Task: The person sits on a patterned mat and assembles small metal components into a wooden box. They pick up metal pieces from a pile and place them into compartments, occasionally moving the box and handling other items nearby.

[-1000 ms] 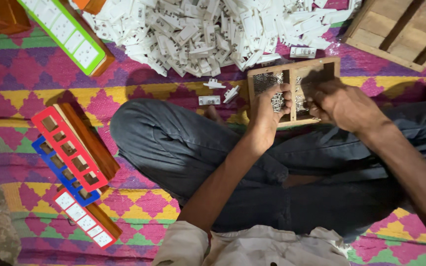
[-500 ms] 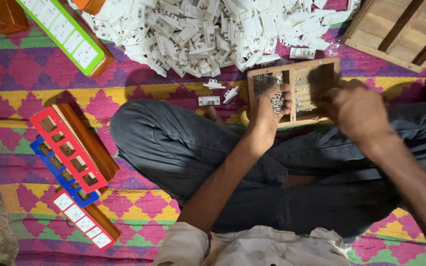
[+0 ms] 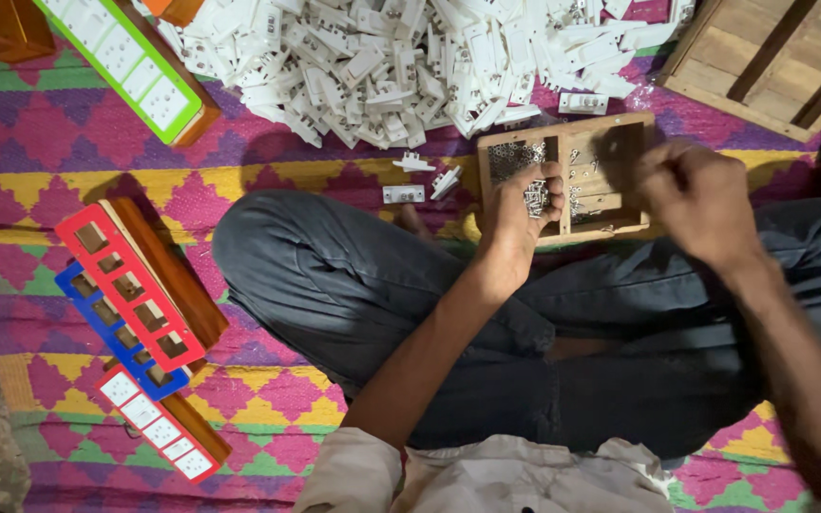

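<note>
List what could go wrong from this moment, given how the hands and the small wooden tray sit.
1. The left hand appears to cup loose small metal parts over the compartmented wooden tray; some could slip onto the patterned mat and be hard to spot.
2. The tray seems to rest against the person's leg, so a shift might tip it.
3. The right hand is blurred above the tray and might knock it.

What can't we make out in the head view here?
- Right hand: motion-blurred; whether it holds anything can't be told.
- Wooden tray: right compartments hidden behind that hand.
- Small metal parts at the left hand: too small to identify.
- Wooden crate: cut off by top and right edges.
</note>
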`<state>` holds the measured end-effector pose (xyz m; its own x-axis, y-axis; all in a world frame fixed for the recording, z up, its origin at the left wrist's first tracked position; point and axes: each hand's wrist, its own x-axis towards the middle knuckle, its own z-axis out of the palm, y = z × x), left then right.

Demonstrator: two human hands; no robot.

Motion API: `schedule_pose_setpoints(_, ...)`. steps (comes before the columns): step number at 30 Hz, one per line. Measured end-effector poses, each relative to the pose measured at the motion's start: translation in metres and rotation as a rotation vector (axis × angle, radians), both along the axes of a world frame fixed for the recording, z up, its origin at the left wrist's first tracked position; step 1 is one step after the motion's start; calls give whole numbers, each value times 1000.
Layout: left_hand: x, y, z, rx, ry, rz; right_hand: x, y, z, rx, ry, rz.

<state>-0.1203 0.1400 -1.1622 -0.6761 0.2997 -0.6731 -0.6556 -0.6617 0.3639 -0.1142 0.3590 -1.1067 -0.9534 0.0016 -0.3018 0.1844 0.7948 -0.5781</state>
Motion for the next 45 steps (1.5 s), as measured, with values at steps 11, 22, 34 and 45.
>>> schedule_pose_setpoints(11,1,0,-6,-4,-31,-10,-6,-35,5,117,253,134)
schedule_pose_setpoints(22,0,-2,2,-15,0,-6,-4,-37,-13,197,298,123)
schedule_pose_setpoints(34,-1,-1,-1,-25,-13,-5,-8,-7,-20,-555,-30,-308)
schedule_pose_setpoints(45,-1,-2,-1,19,-22,-2,-12,-58,-18,186,376,109)
